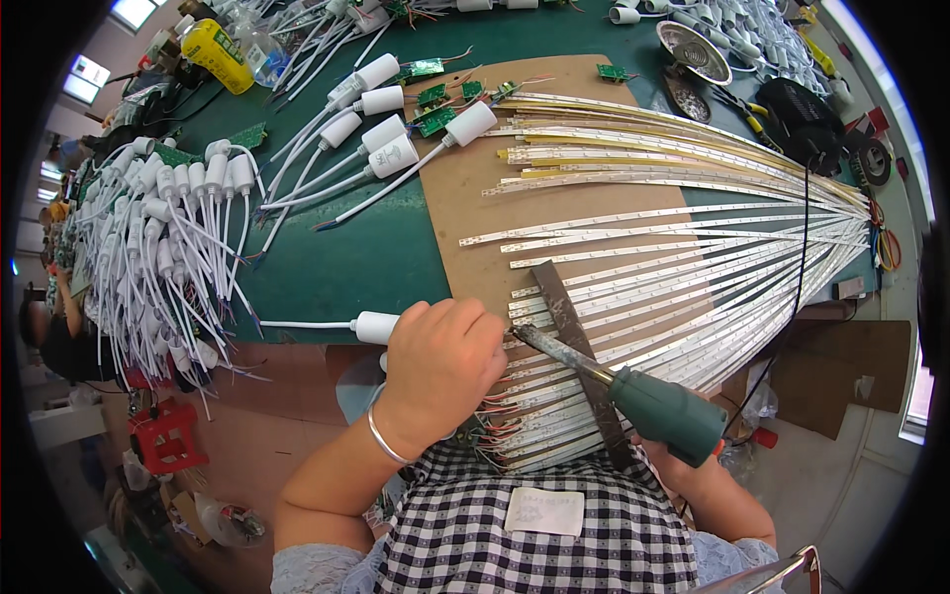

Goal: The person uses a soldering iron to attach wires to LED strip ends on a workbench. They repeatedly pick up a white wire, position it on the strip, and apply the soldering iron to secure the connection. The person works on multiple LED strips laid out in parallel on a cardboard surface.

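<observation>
My left hand [445, 361] is closed around a white cylindrical cap with a cable [375, 327], its fingertips at the ends of the LED strips. Part of a second white piece shows under the wrist; what else the fingers pinch is hidden. In my right hand [683, 470] is a soldering iron with a green handle [668, 411]. The iron's tip meets the strip ends beside my left fingers. Many thin LED strips [594, 228] fan out across a brown board [455, 198]. A dark flat bar [579, 342] lies across the nearer strips, whose ends carry thin red wires.
White capped cables [163, 218] are heaped at the left table edge; several more lie near small green circuit boards [435, 121]. At the far right are a metal dish [695, 54], pliers [752, 119] and a black cord [804, 228]. A red stool [168, 436] stands below left.
</observation>
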`<state>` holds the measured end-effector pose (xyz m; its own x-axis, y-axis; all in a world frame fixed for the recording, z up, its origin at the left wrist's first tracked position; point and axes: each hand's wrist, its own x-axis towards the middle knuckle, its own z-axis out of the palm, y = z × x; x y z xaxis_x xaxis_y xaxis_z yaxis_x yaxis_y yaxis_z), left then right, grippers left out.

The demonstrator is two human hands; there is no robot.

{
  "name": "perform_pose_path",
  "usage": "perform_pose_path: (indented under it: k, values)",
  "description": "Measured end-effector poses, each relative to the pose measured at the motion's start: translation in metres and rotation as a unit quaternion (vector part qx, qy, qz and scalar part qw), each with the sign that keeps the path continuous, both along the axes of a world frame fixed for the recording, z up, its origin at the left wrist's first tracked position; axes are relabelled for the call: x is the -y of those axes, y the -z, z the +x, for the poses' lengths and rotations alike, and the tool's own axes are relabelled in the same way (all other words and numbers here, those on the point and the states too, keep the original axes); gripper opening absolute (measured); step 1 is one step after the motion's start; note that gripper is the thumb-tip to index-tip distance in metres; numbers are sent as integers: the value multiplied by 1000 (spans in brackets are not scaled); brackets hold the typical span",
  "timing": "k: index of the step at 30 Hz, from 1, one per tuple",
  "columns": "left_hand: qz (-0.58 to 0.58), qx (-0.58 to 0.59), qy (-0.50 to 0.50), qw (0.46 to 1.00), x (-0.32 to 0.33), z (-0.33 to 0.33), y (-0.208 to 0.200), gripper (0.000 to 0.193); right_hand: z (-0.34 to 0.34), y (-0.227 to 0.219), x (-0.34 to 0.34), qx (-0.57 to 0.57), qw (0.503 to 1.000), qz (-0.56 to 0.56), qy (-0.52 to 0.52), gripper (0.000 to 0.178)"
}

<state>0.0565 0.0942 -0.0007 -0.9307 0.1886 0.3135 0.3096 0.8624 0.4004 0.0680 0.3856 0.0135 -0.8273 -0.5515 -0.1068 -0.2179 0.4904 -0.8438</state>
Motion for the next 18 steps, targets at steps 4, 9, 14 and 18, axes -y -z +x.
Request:
perform_pose_path:
  k: [4,9,14,18]
  values:
    - [-12,18,6,1000,0,-2,-5,13,0,-1,0,6,1000,13,-6,27]
    - [-15,37,14,999,2,-4,-8,12,-2,-4,3,4,1000,19,-18,27]
    - [-24,47,21,998,1,-7,-11,12,0,0,-2,20,997,-79,17,28]
    - [-35,49,18,998,-2,-10,-12,12,7,8,-18,49,990,-128,38,36]
